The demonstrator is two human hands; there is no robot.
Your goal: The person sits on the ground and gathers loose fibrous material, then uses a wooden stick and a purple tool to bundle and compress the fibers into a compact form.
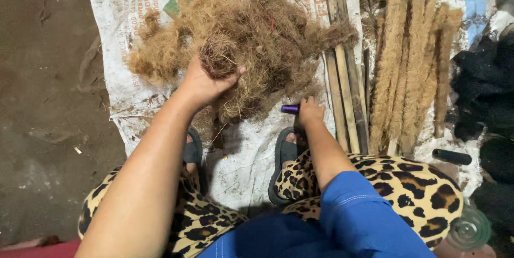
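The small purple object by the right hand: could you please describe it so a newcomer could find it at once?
Start at the white woven sack spread on the ground, under the big heap of brown coconut fibre. Just below the heap's lower right edge, the right hand rests on a short purple cylinder. It is the only glossy purple thing among brown fibre and bamboo slats.

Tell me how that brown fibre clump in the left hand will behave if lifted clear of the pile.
The fibre clump looks loose and wiry, so probably light and floppy. Strands tangle into the fibre pile, so it likely drags some along and sheds. The left hand grips it easily; slipping seems unlikely.
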